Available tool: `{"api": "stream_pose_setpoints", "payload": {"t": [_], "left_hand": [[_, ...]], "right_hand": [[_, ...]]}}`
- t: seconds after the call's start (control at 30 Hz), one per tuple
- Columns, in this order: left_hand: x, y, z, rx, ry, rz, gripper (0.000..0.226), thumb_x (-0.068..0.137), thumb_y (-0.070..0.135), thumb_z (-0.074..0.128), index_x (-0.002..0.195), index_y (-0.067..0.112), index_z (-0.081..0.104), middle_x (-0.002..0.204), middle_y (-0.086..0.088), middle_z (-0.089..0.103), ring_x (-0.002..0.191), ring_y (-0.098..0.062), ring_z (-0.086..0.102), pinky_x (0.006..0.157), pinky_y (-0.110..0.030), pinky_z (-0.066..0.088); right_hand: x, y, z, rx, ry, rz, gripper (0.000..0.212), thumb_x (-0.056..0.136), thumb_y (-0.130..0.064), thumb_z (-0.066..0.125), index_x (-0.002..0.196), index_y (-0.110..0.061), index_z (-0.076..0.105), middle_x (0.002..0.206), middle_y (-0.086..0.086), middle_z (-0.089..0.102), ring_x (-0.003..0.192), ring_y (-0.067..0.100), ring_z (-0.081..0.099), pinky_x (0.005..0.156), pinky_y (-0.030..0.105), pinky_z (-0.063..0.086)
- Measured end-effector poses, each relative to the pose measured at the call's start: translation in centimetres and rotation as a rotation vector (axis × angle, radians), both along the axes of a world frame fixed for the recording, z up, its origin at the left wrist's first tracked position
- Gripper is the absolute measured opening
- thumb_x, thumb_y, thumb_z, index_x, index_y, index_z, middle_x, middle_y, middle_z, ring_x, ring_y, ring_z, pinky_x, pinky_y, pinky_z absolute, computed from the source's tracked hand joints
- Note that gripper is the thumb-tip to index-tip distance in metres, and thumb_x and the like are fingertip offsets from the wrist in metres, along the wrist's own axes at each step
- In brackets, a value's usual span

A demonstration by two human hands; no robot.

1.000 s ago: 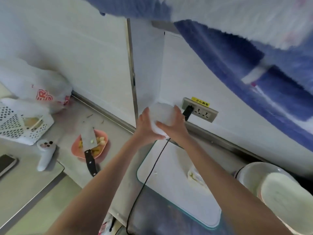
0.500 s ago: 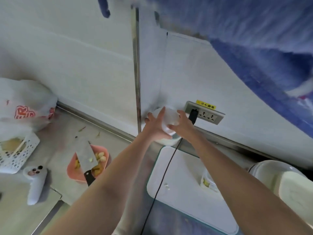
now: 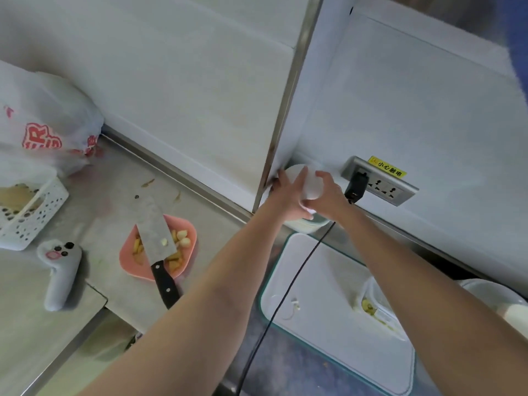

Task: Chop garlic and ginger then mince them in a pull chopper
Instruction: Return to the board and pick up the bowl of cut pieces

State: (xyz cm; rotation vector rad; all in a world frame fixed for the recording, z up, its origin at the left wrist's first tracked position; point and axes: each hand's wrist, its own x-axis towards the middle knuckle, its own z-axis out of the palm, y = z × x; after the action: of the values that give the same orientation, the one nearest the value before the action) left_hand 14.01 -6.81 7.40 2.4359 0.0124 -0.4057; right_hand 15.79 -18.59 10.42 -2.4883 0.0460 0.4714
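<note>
2 hands are stretched to the far corner of the counter, where the pull chopper (image 3: 310,190) is gripped between them – the left hand (image 3: 288,192) is laid against its left side with fingers extended up the wall of it, and the right hand (image 3: 328,192) is curled round its right side. The white body is seen upright, its long axis running roughly vertical with the top tilted slightly toward the wall; a paler base or bowl is glimpsed beneath the hands, though whether it is part of the chopper cannot be told.

The chopping step is judged done: cut garlic and ginger pieces (image 3: 178,242) are heaped on the pink plate (image 3: 127,257), and the cleaver (image 3: 155,232) is laid across them, blade toward the wall, black handle toward the person. The step in hand is judged to be the fetching of the chopper from the corner.

Next, the chopper would need to be brought clear of the black cord (image 3: 288,287) hanging from the socket (image 3: 383,185), set down – the white cutting board (image 3: 328,295) lies just in front of it – and opened so the pieces can be tipped in.
</note>
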Motion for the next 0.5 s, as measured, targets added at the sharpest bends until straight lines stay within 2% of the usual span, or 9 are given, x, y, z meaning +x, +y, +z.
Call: {"api": "stream_pose_setpoints", "payload": {"t": [0.1, 0.17, 0.23, 0.3, 0.37, 0.43, 0.5], "left_hand": [[0.2, -0.2, -1.2, 0.087, 0.009, -0.040, 0.112, 0.077, 0.043, 0.073, 0.149, 0.037, -0.013, 0.154, -0.022, -0.022, 0.143, -0.043, 0.002, 0.114, -0.048, 0.021], [0.2, -0.2, -2.2, 0.163, -0.014, -0.101, 0.101, 0.084, 0.046, 0.065, 0.151, 0.036, -0.010, 0.155, -0.022, -0.019, 0.144, -0.042, -0.005, 0.115, -0.050, 0.013], [-0.1, -0.1, -3.1, 0.221, -0.065, -0.156, 0.085, 0.093, 0.049, 0.051, 0.152, 0.034, -0.008, 0.156, -0.022, -0.017, 0.145, -0.041, -0.009, 0.116, -0.051, 0.008], [-0.5, -0.1, -3.9, 0.241, -0.094, -0.155, 0.074, 0.098, 0.049, 0.039, 0.151, 0.034, -0.009, 0.157, -0.020, -0.019, 0.145, -0.037, -0.012, 0.118, -0.050, 0.003], [-1.1, -0.4, -4.4, 0.300, -0.134, -0.146, 0.068, 0.100, 0.046, 0.030, 0.150, 0.032, -0.014, 0.156, -0.018, -0.021, 0.146, -0.032, -0.014, 0.119, -0.049, -0.001], [-1.8, -0.8, -4.8, 0.373, -0.189, -0.133, 0.066, 0.101, 0.043, 0.023, 0.149, 0.025, -0.019, 0.157, -0.015, -0.023, 0.146, -0.029, -0.016, 0.118, -0.049, -0.004], [-2.5, -0.9, -5.3, 0.406, -0.218, -0.138, 0.065, 0.102, 0.041, 0.020, 0.149, 0.019, -0.020, 0.158, -0.011, -0.022, 0.146, -0.026, -0.018, 0.119, -0.047, -0.006]], "right_hand": [[0.3, 0.5, -1.0, -0.071, 0.036, 0.011, 0.087, 0.085, -0.027, 0.069, 0.151, -0.027, 0.013, 0.153, 0.015, 0.023, 0.130, 0.029, 0.040, 0.097, 0.030, 0.037], [0.4, 0.5, -1.6, -0.153, 0.103, 0.054, 0.089, 0.090, -0.028, 0.064, 0.153, -0.023, 0.003, 0.159, 0.014, 0.002, 0.137, 0.029, 0.034, 0.102, 0.031, 0.034], [0.3, 0.5, -2.1, -0.212, 0.166, 0.096, 0.088, 0.095, -0.025, 0.058, 0.152, -0.026, -0.008, 0.158, 0.014, -0.019, 0.134, 0.032, 0.039, 0.091, 0.032, 0.040], [0.2, 0.5, -2.4, -0.234, 0.177, 0.103, 0.086, 0.097, -0.021, 0.053, 0.151, -0.028, -0.013, 0.155, 0.014, -0.026, 0.132, 0.033, 0.042, 0.084, 0.032, 0.043], [0.1, 0.6, -2.7, -0.238, 0.162, 0.104, 0.081, 0.099, -0.025, 0.050, 0.150, -0.028, -0.013, 0.155, 0.014, -0.026, 0.141, 0.034, 0.027, 0.100, 0.036, 0.039], [-0.3, 0.7, -3.1, -0.278, 0.141, 0.131, 0.077, 0.101, -0.026, 0.045, 0.150, -0.024, -0.015, 0.156, 0.015, -0.024, 0.147, 0.034, 0.002, 0.116, 0.039, 0.020], [-0.7, 0.9, -3.7, -0.315, 0.064, 0.146, 0.078, 0.100, -0.020, 0.046, 0.151, -0.017, -0.014, 0.157, 0.016, -0.020, 0.146, 0.033, -0.010, 0.119, 0.039, 0.008]]}}
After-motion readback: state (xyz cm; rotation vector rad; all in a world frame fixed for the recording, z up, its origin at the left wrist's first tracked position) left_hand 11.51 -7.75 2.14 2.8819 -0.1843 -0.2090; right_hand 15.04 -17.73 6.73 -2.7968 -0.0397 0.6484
